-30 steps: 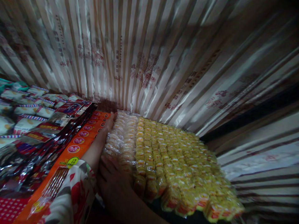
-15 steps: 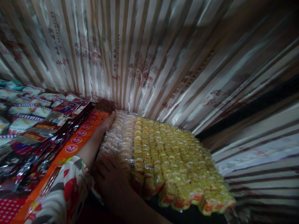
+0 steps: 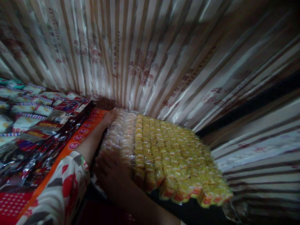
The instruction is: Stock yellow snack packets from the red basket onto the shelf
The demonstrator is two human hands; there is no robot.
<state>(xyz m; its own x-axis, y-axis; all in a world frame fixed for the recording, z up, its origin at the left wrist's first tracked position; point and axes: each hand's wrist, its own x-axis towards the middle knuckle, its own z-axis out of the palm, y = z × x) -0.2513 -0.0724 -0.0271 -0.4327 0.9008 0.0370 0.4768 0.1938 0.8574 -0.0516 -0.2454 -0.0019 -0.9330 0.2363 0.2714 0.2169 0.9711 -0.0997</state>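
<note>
Rows of clear-wrapped whitish packs (image 3: pixel 127 137) lie beside many rows of small yellow packs (image 3: pixel 173 153) on a dark surface. My left hand (image 3: pixel 110 117) reaches to the far left corner of the whitish rows and touches their edge; most of its fingers are hidden. Nearer to me, my right hand (image 3: pixel 113 170) rests in shadow with its fingers stretched out against the near left part of the same rows. The dim light blurs its fingertips. An orange box (image 3: pixel 67 151) with round pink logos runs just left of my left forearm.
Dark red foil packets (image 3: pixel 44 137) lie left of the orange box, with white packets (image 3: pixel 28 122) beyond them. A red patterned basket wall (image 3: pixel 14 203) is at the lower left. Pleated printed sheeting (image 3: pixel 145 47) hangs behind; a dark bar (image 3: pixel 253 104) crosses it at right.
Both hands stay at the whitish rows, with only a slight shift. The view has moved a little, and the packs look otherwise unchanged.
</note>
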